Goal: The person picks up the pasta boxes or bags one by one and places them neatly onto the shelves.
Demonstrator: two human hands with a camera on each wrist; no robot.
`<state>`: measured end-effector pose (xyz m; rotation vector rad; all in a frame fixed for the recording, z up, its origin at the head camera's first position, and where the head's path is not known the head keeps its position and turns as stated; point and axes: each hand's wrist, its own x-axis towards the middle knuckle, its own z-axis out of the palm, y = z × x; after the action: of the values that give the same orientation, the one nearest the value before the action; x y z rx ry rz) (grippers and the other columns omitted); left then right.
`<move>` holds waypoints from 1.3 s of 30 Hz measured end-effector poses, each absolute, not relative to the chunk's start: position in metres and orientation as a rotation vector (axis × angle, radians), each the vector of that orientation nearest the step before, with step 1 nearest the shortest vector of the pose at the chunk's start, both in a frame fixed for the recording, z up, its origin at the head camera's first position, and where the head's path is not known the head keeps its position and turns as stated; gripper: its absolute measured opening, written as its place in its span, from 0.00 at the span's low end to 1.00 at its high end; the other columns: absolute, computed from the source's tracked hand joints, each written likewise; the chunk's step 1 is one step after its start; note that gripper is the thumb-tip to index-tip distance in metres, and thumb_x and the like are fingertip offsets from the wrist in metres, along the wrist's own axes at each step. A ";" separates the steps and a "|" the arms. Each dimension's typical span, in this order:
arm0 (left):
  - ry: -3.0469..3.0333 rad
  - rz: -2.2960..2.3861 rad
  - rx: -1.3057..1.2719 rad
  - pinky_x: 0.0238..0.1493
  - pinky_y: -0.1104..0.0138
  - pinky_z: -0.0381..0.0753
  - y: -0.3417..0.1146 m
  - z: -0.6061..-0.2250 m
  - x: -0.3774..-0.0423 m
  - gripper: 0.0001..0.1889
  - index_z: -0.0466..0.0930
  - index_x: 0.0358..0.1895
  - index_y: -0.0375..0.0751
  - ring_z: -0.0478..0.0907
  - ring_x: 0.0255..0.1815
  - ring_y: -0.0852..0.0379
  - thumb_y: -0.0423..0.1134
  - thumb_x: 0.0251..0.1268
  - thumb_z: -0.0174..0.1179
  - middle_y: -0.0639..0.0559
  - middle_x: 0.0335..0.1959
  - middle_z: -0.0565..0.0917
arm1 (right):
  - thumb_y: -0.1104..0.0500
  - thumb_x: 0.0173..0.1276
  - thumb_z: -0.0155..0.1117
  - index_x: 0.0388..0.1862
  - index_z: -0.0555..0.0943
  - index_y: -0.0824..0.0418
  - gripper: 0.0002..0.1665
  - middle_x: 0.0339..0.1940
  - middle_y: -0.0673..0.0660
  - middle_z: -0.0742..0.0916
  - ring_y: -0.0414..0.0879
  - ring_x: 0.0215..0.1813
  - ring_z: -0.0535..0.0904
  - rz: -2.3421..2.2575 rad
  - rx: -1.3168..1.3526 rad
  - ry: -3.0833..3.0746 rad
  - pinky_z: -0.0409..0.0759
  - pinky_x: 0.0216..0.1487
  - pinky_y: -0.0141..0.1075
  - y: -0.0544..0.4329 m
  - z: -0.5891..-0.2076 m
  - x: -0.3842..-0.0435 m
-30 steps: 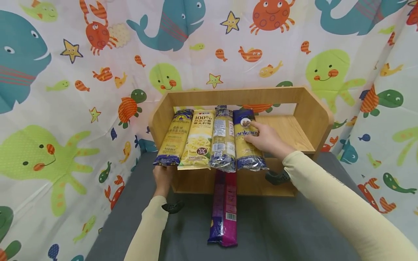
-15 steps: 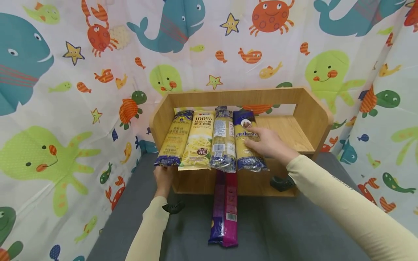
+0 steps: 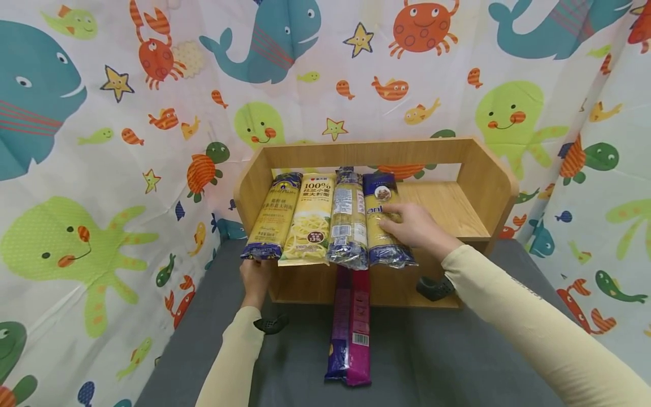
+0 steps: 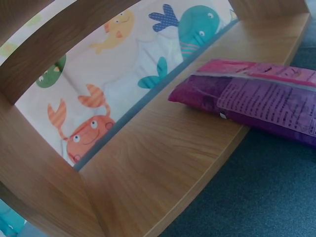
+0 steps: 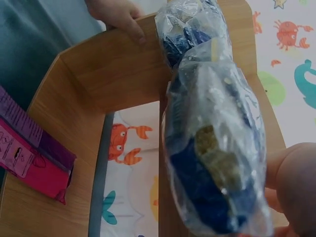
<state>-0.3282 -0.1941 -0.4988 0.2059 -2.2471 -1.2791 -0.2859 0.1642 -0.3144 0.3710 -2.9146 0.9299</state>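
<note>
Side by side on the upper board of a wooden rack (image 3: 368, 148) lie several pasta packs: a yellow-blue spaghetti pack (image 3: 274, 215) at the left end, a cream-yellow noodle pack (image 3: 307, 220), a clear-wrapped pack (image 3: 348, 220) and an "ankara" pasta pack (image 3: 382, 240). My right hand (image 3: 419, 226) rests with its fingers on the ankara pack's right side. Its crinkled clear end (image 5: 215, 143) fills the right wrist view. Below the leftmost pack, my left hand (image 3: 256, 278) grips the rack's left side panel, thumb on the inner face (image 5: 118, 17).
A purple-magenta pack (image 3: 351, 333) lies half on the rack's lower board (image 4: 163, 143), sticking out toward me over the dark grey table (image 3: 432, 356). Bare upper board (image 3: 442, 206) shows right of the ankara pack. A sea-animal printed curtain (image 3: 168, 51) surrounds the table.
My right hand has slid slightly down the ankara pack, toward me, off its round emblem. My left hand and the packs stay put.
</note>
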 end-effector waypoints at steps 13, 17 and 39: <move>-2.233 -1.272 0.167 0.42 0.53 0.76 -0.195 -0.494 -0.328 0.18 0.79 0.63 0.35 0.77 0.38 0.45 0.40 0.76 0.56 0.35 0.53 0.87 | 0.53 0.75 0.59 0.74 0.71 0.64 0.32 0.64 0.71 0.82 0.58 0.52 0.83 1.139 0.301 -2.818 0.83 0.50 0.47 0.180 -0.320 -0.261; -2.235 -1.267 0.162 0.40 0.54 0.73 -0.195 -0.494 -0.330 0.17 0.79 0.61 0.34 0.76 0.36 0.45 0.39 0.76 0.55 0.34 0.50 0.88 | 0.53 0.76 0.59 0.72 0.73 0.63 0.29 0.66 0.71 0.80 0.62 0.58 0.82 1.177 0.292 -2.738 0.82 0.55 0.53 0.194 -0.329 -0.246; -2.259 -1.272 0.178 0.36 0.58 0.70 -0.196 -0.497 -0.329 0.18 0.78 0.63 0.38 0.74 0.33 0.47 0.42 0.79 0.52 0.36 0.48 0.88 | 0.56 0.74 0.61 0.63 0.78 0.65 0.23 0.54 0.69 0.87 0.37 0.38 0.82 1.300 0.024 -2.692 0.82 0.30 0.35 0.252 -0.414 -0.215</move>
<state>-0.3290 -0.1956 -0.4971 0.1776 -2.2590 -1.2720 -0.2147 0.2521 -0.4139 0.0242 -2.6917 1.3002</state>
